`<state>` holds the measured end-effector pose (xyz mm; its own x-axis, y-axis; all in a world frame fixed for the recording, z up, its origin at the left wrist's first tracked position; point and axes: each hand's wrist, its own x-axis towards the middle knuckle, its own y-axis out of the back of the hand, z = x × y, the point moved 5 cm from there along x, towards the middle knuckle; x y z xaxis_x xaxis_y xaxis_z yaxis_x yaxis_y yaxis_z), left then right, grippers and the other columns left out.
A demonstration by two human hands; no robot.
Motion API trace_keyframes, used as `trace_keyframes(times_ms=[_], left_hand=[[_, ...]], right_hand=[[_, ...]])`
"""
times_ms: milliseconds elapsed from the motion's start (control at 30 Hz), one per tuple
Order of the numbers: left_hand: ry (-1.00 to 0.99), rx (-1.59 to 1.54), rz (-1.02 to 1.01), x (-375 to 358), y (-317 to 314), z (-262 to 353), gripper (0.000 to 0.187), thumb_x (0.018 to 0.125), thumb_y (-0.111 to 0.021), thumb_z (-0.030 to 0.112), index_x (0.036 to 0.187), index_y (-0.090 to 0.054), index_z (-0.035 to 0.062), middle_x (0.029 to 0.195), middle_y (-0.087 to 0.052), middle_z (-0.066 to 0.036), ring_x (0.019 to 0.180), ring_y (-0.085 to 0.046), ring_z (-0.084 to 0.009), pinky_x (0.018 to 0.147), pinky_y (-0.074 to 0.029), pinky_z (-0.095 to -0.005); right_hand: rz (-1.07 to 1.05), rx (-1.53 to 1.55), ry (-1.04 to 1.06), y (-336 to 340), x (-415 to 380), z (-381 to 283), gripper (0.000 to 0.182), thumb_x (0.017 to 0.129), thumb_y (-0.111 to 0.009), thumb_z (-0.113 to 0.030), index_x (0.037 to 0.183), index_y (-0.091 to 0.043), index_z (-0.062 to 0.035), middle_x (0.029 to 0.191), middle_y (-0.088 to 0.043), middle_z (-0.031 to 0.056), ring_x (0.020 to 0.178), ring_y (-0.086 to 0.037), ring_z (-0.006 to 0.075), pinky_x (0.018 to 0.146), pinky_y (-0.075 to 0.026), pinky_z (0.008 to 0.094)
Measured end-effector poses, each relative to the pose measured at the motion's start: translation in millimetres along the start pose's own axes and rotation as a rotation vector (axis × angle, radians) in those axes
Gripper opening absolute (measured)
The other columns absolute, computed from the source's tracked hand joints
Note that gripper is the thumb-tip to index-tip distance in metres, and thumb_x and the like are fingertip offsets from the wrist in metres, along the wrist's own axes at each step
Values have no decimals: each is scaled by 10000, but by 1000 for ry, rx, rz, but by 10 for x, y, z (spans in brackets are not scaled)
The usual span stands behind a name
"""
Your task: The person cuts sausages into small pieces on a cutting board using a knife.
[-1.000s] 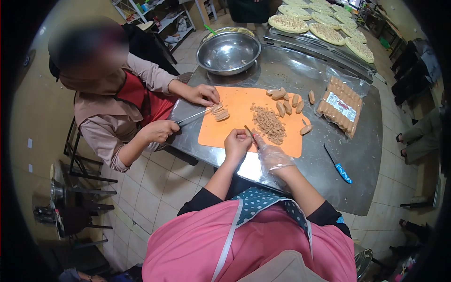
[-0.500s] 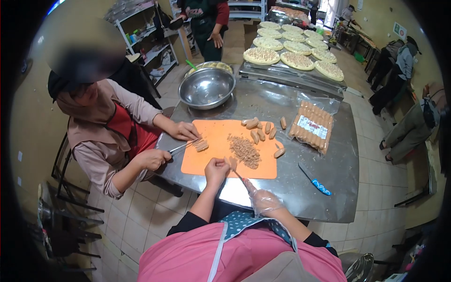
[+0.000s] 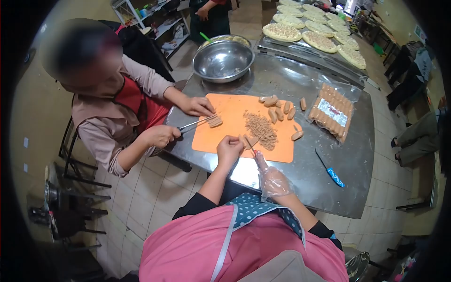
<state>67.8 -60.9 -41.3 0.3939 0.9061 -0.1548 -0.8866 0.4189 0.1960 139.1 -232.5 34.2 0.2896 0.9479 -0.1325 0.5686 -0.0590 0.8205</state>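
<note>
My left hand (image 3: 230,151) pinches a piece of sausage (image 3: 249,142) at the lower edge of the orange cutting board (image 3: 211,141). In a clear plastic glove, my right hand (image 3: 274,182) grips a knife (image 3: 252,149) with a red handle, its blade against that piece. Chopped sausage (image 3: 262,130) lies in a pile just beyond. Several whole or cut sausages (image 3: 280,113) rest at the board's upper right. On the board's left side, a co-worker's hands (image 3: 162,137) hold another knife (image 3: 197,122) at sliced sausage (image 3: 215,121).
A steel bowl (image 3: 223,61) stands behind the board. To the right lie a packet of sausages (image 3: 331,113) and a blue-handled knife (image 3: 335,177). Topped dough rounds (image 3: 319,41) fill trays at the back. The co-worker (image 3: 105,117) is at the left; another person stands behind.
The view has tilted down and shifted, so the table appears higher and further right. The co-worker's knife lies more level over the slices. Both my hands stay at the sausage piece.
</note>
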Motion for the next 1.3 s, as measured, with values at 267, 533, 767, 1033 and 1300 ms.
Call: trace_keyframes(times_ms=[267, 533, 767, 1033, 1300], left_hand=[[32, 31, -27, -52, 10, 124, 213, 723, -672, 56, 881, -572, -46, 779, -618, -95, 672, -601, -120, 617, -501, -224], [12, 52, -31, -51, 11, 133, 241, 715, -672, 55, 897, -553, -48, 764, -611, -80, 666, -593, -107, 623, -499, -220], [-20, 54, -55, -69, 6, 150, 239, 719, -679, 51, 892, -555, -57, 752, -611, -65, 662, -591, -101, 613, -499, -219], [-27, 64, -24, -76, 12, 135, 225, 723, -679, 44, 888, -562, -56, 754, -616, -69, 666, -589, -104, 624, -497, -219], [-88, 77, 19, -106, 24, 166, 212, 712, -683, 74, 855, -584, -45, 730, -627, -87, 657, -605, -128, 627, -504, -249]], right_hand=[[-55, 0, -6, -58, 83, -85, 666, 840, -455, -86, 1420, -131, -47, 728, -585, 240, 667, -596, 379, 612, -464, 477], [-10, -9, 45, -36, 125, -126, 681, 821, -459, -72, 1418, -135, -42, 746, -585, 228, 671, -588, 380, 619, -463, 469], [-118, 14, -49, -33, 434, -135, 676, 792, -462, -48, 1402, -176, -7, 750, -595, 245, 701, -602, 388, 650, -467, 470], [-172, -3, -64, 24, 513, -130, 676, 784, -480, -73, 1394, -201, 11, 822, -607, 267, 791, -608, 392, 712, -471, 466], [-222, 17, -100, 74, 133, -196, 688, 794, -484, -85, 1404, -177, 2, 815, -606, 269, 773, -614, 386, 698, -479, 459]])
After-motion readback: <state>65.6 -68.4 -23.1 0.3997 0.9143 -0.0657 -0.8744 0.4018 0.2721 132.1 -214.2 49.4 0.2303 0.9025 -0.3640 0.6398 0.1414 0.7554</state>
